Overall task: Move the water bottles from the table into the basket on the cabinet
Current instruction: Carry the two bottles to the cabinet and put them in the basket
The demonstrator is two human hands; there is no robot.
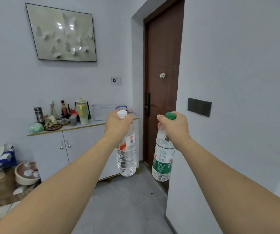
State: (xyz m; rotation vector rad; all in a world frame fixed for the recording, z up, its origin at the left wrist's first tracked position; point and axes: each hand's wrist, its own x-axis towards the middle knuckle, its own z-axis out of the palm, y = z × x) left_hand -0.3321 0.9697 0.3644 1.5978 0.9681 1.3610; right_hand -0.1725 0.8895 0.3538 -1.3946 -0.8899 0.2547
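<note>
Both my hands, left (117,125) and right (174,127), hang full, heavy, slippery bottles, white-capped (127,157) and green-capped (162,159), fingers clamped round necks, basket (103,111) at eleven o'clock.

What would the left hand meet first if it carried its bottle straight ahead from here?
Probably the white basket on the cabinet: the left hand, gripping the white-capped bottle, lines up with its right end. Depth is unclear; the hanging bottle's base might reach the cabinet front first.
</note>
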